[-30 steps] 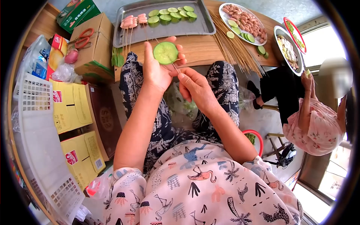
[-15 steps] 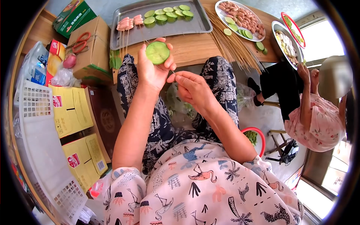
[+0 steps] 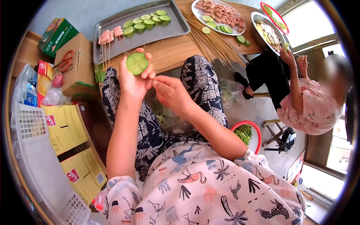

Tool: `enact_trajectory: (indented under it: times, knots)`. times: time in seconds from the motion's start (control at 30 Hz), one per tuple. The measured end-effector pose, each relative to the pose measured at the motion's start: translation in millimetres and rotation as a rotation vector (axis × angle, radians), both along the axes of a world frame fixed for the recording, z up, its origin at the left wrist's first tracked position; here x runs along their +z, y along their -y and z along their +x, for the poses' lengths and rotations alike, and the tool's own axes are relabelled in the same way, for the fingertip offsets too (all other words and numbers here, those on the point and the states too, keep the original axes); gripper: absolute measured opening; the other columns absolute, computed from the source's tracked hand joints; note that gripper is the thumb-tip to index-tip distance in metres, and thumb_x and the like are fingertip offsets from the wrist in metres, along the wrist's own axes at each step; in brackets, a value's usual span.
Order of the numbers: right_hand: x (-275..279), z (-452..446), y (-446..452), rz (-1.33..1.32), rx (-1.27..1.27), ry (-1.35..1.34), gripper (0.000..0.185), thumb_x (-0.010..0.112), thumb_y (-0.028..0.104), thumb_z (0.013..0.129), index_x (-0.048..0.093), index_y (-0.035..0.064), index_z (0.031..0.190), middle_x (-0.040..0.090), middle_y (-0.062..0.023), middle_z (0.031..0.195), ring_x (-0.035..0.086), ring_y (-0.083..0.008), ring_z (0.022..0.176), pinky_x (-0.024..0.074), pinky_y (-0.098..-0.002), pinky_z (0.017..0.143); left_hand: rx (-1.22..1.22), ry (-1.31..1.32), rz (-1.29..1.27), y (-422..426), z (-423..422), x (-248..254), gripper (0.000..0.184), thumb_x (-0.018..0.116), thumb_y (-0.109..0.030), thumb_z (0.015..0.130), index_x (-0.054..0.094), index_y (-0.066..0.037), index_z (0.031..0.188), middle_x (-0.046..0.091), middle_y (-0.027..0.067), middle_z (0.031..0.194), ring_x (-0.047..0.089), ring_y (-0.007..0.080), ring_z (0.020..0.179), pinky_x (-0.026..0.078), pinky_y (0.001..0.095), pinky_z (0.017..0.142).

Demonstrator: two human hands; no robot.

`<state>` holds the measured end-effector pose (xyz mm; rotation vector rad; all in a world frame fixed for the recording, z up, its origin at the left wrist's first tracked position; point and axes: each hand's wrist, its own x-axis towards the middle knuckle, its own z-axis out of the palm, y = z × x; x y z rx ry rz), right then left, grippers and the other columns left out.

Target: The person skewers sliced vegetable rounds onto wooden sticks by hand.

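Observation:
My left hand [image 3: 132, 80] is raised near the table's front edge, its fingers curled round a round green vegetable slice [image 3: 137, 63]. Pinched close beside it, my right hand [image 3: 170, 93] has thumb and forefinger closed at the left fingers, on a thin skewer that is mostly hidden now. Beyond them a metal tray [image 3: 170, 35] bears several green slices [image 3: 149, 22] in two rows. Pink meat pieces [image 3: 106, 36] on skewers lie at the tray's left end.
Bamboo skewers [image 3: 210, 43] fan over the table's edge beside a white plate [image 3: 243, 28] of small pink sausages. At right a co-worker [image 3: 311, 105] sits by a metal bowl [image 3: 256, 18]. Cardboard boxes [image 3: 77, 60], scissors [image 3: 66, 62] and a white basket [image 3: 33, 150] stand at left.
The view has shifted, so hands and table appear further left. My right fingers are closer to my left hand, and the skewer between them shows less. The co-worker's hands have risen.

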<state>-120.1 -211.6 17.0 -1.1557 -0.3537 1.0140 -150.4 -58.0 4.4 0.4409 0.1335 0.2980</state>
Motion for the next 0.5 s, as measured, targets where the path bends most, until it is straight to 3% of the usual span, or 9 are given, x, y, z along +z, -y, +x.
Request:
enact_trajectory:
  times: [0.17,0.23,0.5]
  knots:
    - [7.5,1.0,-1.4,0.006,0.017,-0.08,0.022,0.046,0.017,0.098,0.061,0.0024,0.092,0.035,0.0069,0.053,0.03,-0.0038,0.044,0.0233,-0.0207,0.041,0.04,-0.053,0.053,9.8,2.0,4.7,0.04,0.027,-0.033,0.097,0.051,-0.004,0.11,0.054,0.0108,0.098,0.043,0.0146,0.051,0.049,0.0361,0.07]
    - [9.7,3.6,-5.8,-0.001,-0.059,-0.204,0.023,0.046,0.015,0.098,0.061,0.002,0.087,0.037,0.0057,0.054,0.029,-0.0041,0.042,0.0218,-0.0205,0.039,-0.073,0.004,0.06,15.1,3.2,-0.2,0.041,0.025,-0.033,0.097,0.051,-0.004,0.109,0.056,0.0105,0.094,0.045,0.0161,0.052,0.049,0.0414,0.081]
    - [4.6,16.8,-11.1,0.035,0.047,-0.206,0.023,0.046,0.017,0.097,0.059,0.0012,0.086,0.038,0.0032,0.054,0.029,-0.0055,0.042,0.0232,-0.0217,0.039,0.036,-0.093,0.047,17.2,4.9,3.7,0.048,0.022,-0.037,0.097,0.051,-0.003,0.114,0.057,0.0108,0.094,0.047,0.0174,0.058,0.047,0.0416,0.083]
